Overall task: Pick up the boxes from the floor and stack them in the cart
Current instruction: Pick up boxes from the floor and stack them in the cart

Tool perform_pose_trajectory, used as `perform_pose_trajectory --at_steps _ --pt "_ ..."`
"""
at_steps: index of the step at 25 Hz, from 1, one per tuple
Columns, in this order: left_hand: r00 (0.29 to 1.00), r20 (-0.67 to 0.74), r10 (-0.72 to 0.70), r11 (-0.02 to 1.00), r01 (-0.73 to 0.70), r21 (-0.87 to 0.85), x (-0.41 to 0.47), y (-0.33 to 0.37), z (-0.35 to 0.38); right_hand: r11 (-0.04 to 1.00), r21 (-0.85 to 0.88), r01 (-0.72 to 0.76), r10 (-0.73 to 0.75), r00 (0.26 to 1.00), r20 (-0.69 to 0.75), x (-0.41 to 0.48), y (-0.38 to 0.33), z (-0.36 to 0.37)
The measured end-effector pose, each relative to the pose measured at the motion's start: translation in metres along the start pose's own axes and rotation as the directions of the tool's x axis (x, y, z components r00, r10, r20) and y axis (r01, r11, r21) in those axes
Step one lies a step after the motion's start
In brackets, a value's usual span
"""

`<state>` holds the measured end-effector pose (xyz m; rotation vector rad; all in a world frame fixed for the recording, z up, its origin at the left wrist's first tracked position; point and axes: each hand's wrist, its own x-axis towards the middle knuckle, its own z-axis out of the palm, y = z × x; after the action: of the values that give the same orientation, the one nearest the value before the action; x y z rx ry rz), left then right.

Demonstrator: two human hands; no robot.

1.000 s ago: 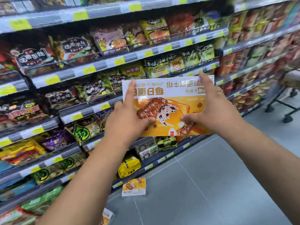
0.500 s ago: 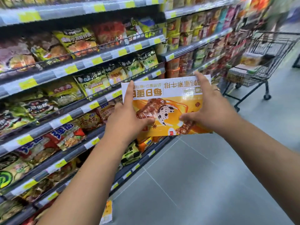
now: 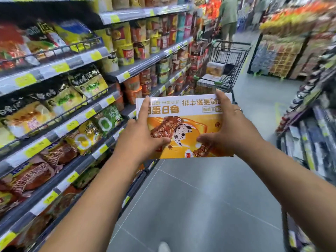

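Both grips pinch the box (image 3: 189, 124), left hand (image 3: 140, 140) and right hand (image 3: 231, 131) at its sides, well short of the cart (image 3: 234, 57); best carry it level and lay it flat on the boxes (image 3: 214, 70) there.

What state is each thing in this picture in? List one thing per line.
box: held in the air, print upside down
left hand: grips the box's left side
right hand: grips the box's right side
cart: stands ahead in the aisle, partly loaded with boxes
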<state>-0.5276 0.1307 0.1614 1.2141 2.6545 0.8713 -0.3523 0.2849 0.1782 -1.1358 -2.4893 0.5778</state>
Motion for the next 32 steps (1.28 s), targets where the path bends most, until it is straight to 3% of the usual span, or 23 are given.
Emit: perform_pose_trajectory --at_steps 13,32 --pt "0.959 0.188 0.212 0.974 -0.224 0.045 0.303 0.054 0.103 0.964 -0.017 -0.267 0.263 0.957 -0.124 0.239 0.088 0.013" --pt "0.966 0.177 0.188 0.978 -0.201 0.054 0.728 0.199 0.275 0.966 0.032 -0.258 0.26 0.959 -0.117 0.683 0.281 -0.012"
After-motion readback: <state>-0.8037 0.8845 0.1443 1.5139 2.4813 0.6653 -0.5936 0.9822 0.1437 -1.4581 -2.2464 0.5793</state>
